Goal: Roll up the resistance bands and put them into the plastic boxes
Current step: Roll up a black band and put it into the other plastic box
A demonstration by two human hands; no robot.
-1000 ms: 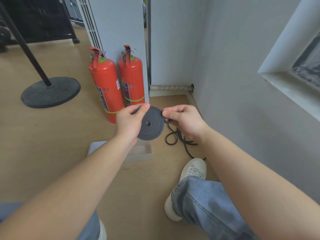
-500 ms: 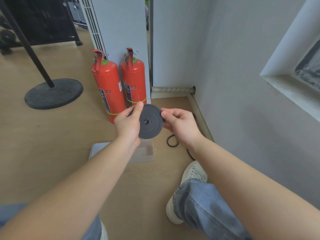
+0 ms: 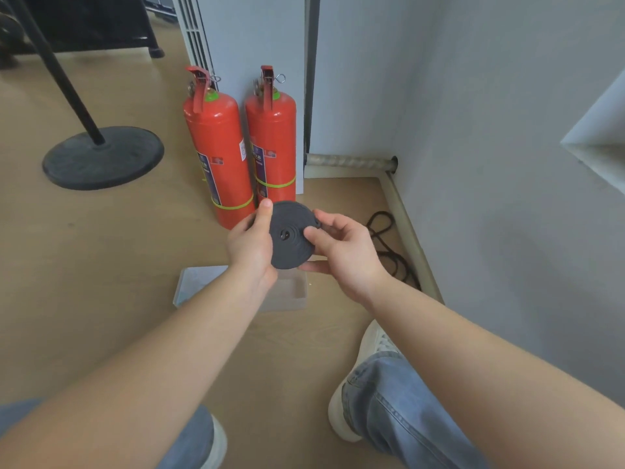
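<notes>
A dark grey resistance band (image 3: 291, 234), wound into a flat spiral coil, is held upright between both hands above the floor. My left hand (image 3: 252, 247) grips its left edge, thumb laid along the rim. My right hand (image 3: 341, 252) pinches the right side, thumb on the coil's face and fingers under it. Directly below the coil a clear plastic box (image 3: 291, 292) sits on the wooden floor, partly hidden by my left forearm. A black band (image 3: 385, 242) lies loose on the floor to the right, by the wall.
Two red fire extinguishers (image 3: 220, 157) stand just behind the hands against a white cabinet. A black round stand base (image 3: 103, 157) with its pole is at the left. A pipe (image 3: 409, 231) runs along the grey wall. My shoe (image 3: 368, 360) and jeans are at the lower right.
The coil has been turned in my hands and the last loose tail wound in. My right thumb has moved onto the coil's face. The view has shifted, and more of the black band by the wall shows.
</notes>
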